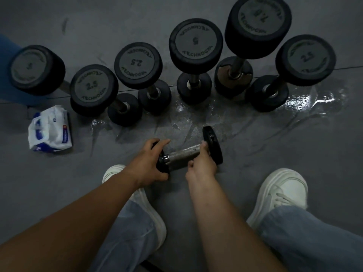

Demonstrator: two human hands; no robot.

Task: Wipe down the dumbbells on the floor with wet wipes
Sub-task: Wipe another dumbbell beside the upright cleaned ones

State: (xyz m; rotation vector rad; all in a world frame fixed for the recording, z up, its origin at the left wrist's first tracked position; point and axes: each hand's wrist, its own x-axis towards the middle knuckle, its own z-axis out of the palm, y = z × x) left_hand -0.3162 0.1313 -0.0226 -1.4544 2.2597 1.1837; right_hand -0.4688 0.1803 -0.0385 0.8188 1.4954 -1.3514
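Small dumbbell point(188, 152) lying on the wet floor point(255, 134), left hand point(149, 163) closed around its near plate and right hand point(202, 163) curled on the handle; upright dumbbells point(196, 44) stand beyond, wipes pack point(51, 128) toward the floor's left edge.

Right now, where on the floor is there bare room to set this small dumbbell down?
Free: the floor right of the small dumbbell, beyond the right shoe; also between the wipes pack and the left hand. Crowded: the row of upright dumbbells behind, with the wet patch before it.
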